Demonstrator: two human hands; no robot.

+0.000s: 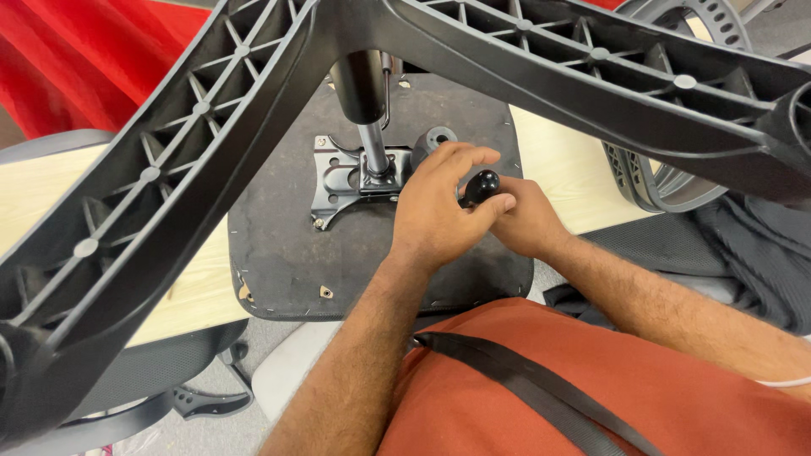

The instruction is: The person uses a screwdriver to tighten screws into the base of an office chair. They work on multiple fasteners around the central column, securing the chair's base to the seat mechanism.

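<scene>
Both hands together on black lever knob [481,186]: left hand [439,211] wrapped over, right hand [528,221] gripping beneath, above upturned seat base [279,253] on table [566,169].

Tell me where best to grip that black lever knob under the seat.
Grip the knob around its rounded end, coming from the near side as the left hand does. It sticks out clear of the metal plate, and the star base blocks approach from above.
</scene>
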